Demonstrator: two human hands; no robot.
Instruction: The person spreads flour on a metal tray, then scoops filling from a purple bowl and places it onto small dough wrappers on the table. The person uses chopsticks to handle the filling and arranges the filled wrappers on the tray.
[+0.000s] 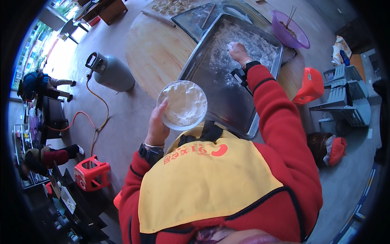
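Observation:
My left hand [156, 128] grips the rim of a white bowl [183, 127], its thumb over the edge. White flour [189, 103] fills much of the bowl, hollowed on one side. Over a large rectangular metal tray [225, 108], my right hand [238, 52] is curled closed, with white flour showing at the fingertips. Flour is scattered across the far half of the tray, while the near half shows mostly bare metal. The tray rests on a round wooden table [158, 52], its near end reaching towards my yellow apron [207, 180].
Beyond the tray lie a floured board [195, 19], a rolling pin [158, 19] and several dumplings [172, 6]. A purple bowl [286, 33] with sticks stands far right. Left are a gas cylinder [113, 73], its hose [105, 106], a red stool [91, 174] and two people.

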